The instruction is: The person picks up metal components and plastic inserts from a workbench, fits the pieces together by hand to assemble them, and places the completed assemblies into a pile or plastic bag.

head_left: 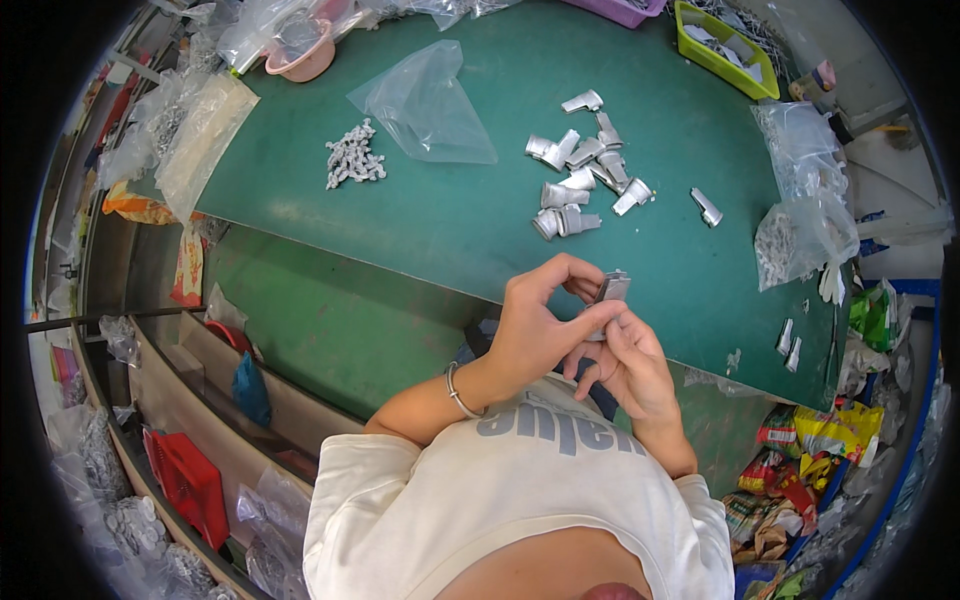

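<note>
Sm.-parts workshop: green worktable [430, 225] w/ loose metal pcs [567, 194], heap of grey bits [355, 158], bagged parts [778, 243]

I see a small metal piece [613, 287]. It is grey and a bit shiny, and its top end looks flat and boxy. It stands almost straight up, with the top tipped a little to the right. The left hand [540, 315] pinches it, thumb across the front and fingers at its left side. The right hand [640, 375] is by its low end. The thumb hides its middle part.
</note>
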Demonstrator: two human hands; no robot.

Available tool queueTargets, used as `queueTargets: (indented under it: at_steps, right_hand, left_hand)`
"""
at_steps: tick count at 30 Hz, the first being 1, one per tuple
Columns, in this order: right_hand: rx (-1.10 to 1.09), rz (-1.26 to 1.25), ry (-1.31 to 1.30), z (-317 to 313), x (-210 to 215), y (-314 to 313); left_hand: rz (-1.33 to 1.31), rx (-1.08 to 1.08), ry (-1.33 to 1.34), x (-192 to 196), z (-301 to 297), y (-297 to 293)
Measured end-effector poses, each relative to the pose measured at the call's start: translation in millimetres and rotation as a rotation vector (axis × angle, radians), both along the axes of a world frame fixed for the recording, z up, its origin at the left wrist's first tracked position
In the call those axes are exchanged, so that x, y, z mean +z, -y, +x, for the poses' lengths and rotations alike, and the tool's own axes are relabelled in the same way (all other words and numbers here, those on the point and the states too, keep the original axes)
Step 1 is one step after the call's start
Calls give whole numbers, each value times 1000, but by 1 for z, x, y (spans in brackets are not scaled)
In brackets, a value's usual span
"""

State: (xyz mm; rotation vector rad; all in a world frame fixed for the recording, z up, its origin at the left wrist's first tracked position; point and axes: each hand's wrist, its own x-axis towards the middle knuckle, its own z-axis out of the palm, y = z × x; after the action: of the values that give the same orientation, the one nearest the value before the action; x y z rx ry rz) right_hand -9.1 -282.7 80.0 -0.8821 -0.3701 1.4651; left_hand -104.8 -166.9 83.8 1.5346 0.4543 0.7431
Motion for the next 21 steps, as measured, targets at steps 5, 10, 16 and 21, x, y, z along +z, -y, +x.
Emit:
queueTargets:
  at_steps: [5,10,16,21]
  right_hand:
    - [23,53,-109,3,-6,2]
    - [11,-111,250,8,-24,-3]
    - [-320,-317,1559,91,-53,-40]
    - [-359,-108,1853,129,-90,-73]
  left_hand:
    - [-169,-63,18,0,2,-2]
    - [-790,-348,32,-14,3,-8]
    - [-535,-59,-39,-46,6,-9]
    - [-337,14,-171,-31,6,-6]
